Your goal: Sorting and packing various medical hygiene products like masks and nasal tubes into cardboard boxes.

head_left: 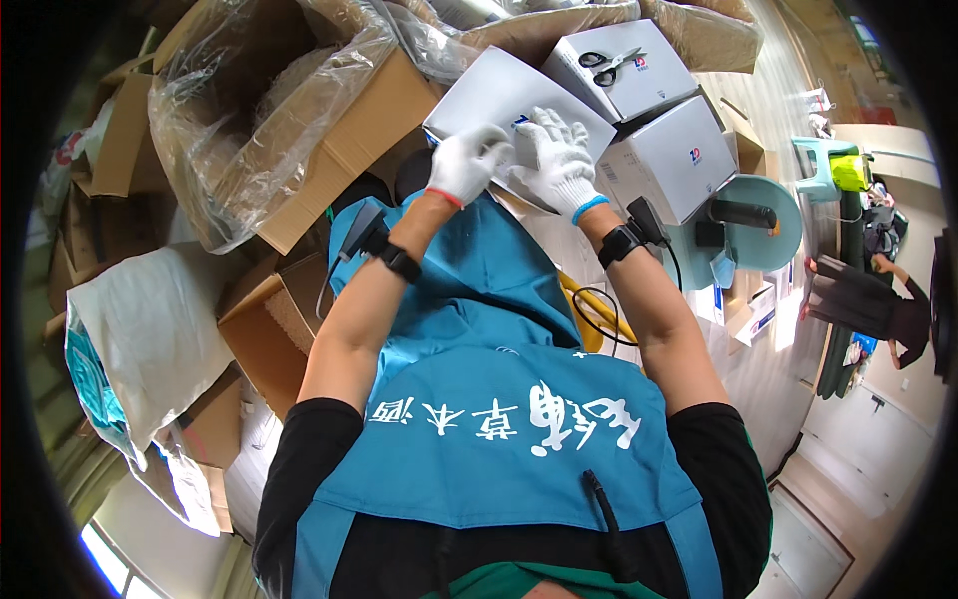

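Head view: white box (pixel 496 88) lies under spread right grip (pixel 557 165), beside half-curled left grip (pixel 465 165).

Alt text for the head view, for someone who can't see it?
White-gloved left hand and right hand are over a white box; black-handled scissors lie on a second white box to its right, and an open, plastic-lined carton stands at left.

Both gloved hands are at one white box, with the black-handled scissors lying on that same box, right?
No: the head view shows the black-handled scissors on a neighbouring white box, not the white box at the left hand and right hand.
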Available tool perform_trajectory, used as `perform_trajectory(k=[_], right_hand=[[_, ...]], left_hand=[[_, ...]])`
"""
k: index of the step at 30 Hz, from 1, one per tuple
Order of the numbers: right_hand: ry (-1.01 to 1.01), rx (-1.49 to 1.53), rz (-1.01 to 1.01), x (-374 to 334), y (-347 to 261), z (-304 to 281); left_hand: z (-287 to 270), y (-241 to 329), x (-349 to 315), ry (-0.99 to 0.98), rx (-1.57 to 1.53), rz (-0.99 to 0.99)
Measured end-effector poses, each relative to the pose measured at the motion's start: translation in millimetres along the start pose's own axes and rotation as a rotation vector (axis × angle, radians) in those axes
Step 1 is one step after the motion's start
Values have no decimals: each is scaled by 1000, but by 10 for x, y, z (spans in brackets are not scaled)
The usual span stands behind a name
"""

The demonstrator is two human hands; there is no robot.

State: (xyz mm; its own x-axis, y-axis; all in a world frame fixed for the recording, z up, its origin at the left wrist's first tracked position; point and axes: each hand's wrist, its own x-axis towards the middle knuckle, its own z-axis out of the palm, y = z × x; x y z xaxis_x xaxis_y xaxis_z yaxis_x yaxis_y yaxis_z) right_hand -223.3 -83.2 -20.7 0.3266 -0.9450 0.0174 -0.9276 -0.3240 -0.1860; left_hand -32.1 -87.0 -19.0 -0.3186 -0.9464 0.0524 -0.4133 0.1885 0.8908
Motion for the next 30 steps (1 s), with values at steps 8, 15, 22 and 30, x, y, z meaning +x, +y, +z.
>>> perform_trajectory(k=[8,15,22,30], right_hand=[[2,34,13,3,-12,-50],[-263,-127,58,10,-387,-340],[-155,-249,-116,2,-553,-58],[-116,-169,-276,-129,-398,-333]], left_hand=[[-64,-98,-219,-19,761,560],[47,-246,-303,50,822,579],[126,-317,-432,136,783,522],[127,-389,-441,154,723,476]])
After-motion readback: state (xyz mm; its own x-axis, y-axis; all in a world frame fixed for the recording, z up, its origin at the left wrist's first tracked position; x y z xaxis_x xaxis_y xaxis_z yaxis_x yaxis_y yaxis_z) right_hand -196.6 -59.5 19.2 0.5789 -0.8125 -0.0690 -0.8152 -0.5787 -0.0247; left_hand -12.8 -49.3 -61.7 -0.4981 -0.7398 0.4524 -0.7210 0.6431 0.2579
